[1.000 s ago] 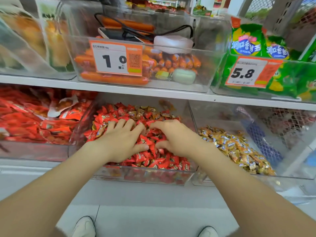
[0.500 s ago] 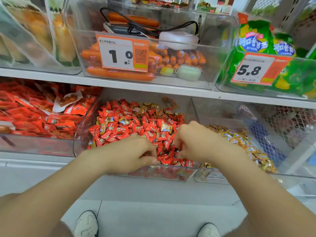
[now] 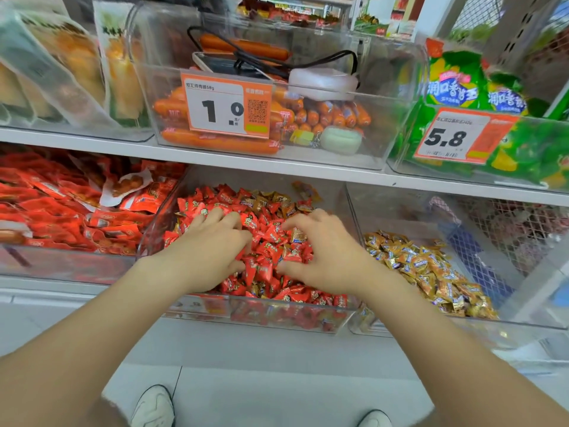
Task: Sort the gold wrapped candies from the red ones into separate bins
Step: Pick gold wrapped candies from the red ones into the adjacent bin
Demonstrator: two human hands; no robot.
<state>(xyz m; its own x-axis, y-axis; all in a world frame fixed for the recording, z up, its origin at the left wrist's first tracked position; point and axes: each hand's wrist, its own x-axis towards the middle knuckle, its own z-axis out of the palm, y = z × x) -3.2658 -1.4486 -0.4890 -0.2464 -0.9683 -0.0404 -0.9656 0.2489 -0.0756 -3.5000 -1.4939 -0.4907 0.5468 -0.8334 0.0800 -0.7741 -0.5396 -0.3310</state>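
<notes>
A clear middle bin (image 3: 197,306) on the lower shelf holds a heap of red wrapped candies (image 3: 268,251). Several gold wrapped candies (image 3: 272,201) are mixed in at its back, and one gold candy (image 3: 298,236) lies by my right fingertips. The clear bin (image 3: 462,329) to the right holds only gold candies (image 3: 425,266). My left hand (image 3: 212,251) lies palm down on the left of the red heap, fingers spread. My right hand (image 3: 326,254) lies on the heap's right side, fingers bent slightly into the candies. Neither hand visibly holds a candy.
A bin of red snack packets (image 3: 61,217) stands to the left. The upper shelf (image 3: 277,164) just above carries a sausage bin with a price tag (image 3: 226,106), and green packets (image 3: 462,87) at the right. My shoes (image 3: 154,408) stand on the floor below.
Half a second ago both hands were curled at the bin's front edge. They have moved forward onto the red heap and their fingers have spread out.
</notes>
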